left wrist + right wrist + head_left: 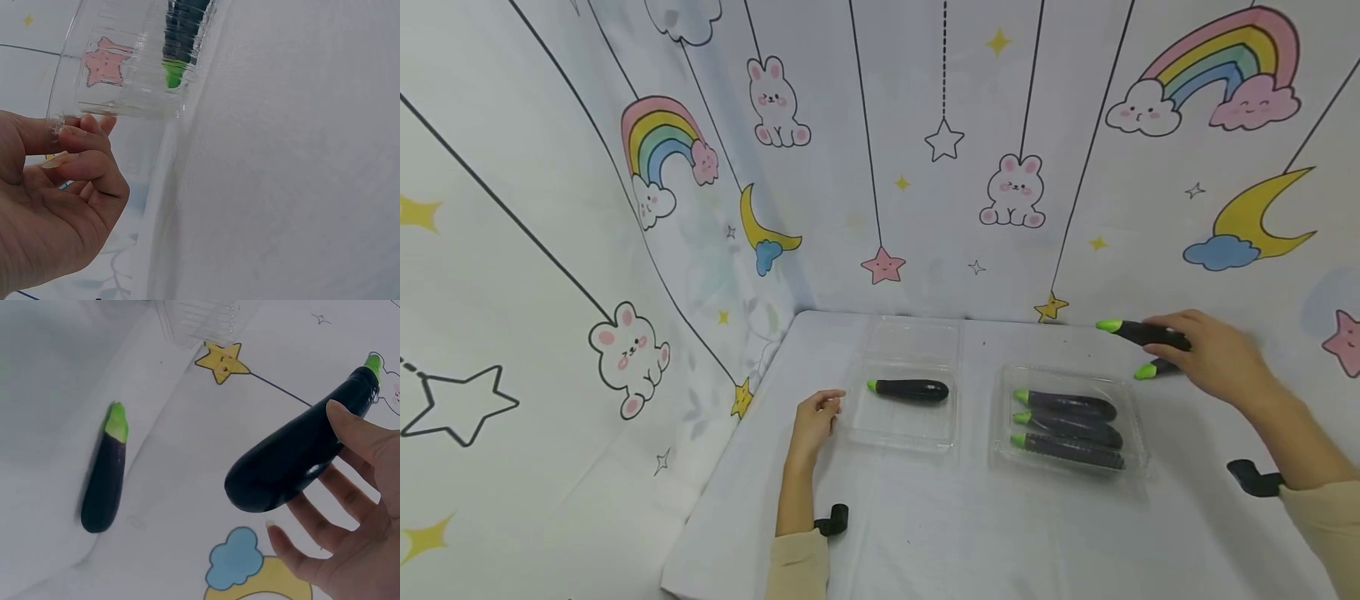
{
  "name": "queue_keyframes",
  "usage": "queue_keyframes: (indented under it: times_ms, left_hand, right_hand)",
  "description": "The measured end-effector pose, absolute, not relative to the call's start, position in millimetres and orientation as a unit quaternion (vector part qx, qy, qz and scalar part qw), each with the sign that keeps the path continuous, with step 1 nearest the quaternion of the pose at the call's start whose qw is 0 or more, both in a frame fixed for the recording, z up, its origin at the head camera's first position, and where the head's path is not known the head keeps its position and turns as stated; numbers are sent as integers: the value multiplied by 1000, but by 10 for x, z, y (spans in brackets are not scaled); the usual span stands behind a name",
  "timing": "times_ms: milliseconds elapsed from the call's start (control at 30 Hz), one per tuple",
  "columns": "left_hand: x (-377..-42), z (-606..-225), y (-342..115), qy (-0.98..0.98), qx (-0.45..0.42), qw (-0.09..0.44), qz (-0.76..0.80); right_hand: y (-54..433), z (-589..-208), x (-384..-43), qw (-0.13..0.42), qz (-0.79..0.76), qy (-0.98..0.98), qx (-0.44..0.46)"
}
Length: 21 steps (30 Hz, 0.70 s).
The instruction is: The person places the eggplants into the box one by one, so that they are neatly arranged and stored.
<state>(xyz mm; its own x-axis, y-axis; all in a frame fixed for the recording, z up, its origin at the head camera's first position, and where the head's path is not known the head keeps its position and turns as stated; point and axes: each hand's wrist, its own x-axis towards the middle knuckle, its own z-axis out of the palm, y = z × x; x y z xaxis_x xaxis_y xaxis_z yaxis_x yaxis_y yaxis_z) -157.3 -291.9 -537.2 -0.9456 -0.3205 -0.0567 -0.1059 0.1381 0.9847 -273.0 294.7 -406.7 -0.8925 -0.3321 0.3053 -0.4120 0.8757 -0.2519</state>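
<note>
My right hand (1217, 354) holds an eggplant (290, 453) with a bright green stem end, raised above the table. Below it a second eggplant (106, 475) lies on the table, partly hidden by the hand in the head view. At the left, my left hand (816, 421) pinches the rim of an open clear plastic box (902, 437) between thumb and fingers, as the left wrist view shows (69, 181). One eggplant (912, 390) lies in that box, its green end toward the left hand.
Another clear plastic container (1000, 458) stands right of the first, with three eggplants (1067, 429) side by side in it. The first box's lid (913, 337) is folded back toward the wall. A patterned cloth (925, 217) hangs behind the white table (955, 533).
</note>
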Motion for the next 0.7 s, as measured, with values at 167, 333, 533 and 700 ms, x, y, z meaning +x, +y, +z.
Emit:
queue_keyframes:
  times_ms: [167,333,533,700]
  left_hand:
    - [-1578,-5377,-2921,-749,147,80,-642]
    - [-1577,-5380,-2919,-749,146,80,-642]
    - [-1577,-5377,-2919,-751,141,83,-640]
    - [-1582,-5379,-2918,-749,142,83,-641]
  right_hand:
    - [2912,-4090,-2730,112,166,-961,191]
    - [2869,-4124,-2722,107,180,-960,187]
    - [2763,-4108,-2673,104,192,-958,184]
    - [2681,-4121,-2658,103,193,-957,191]
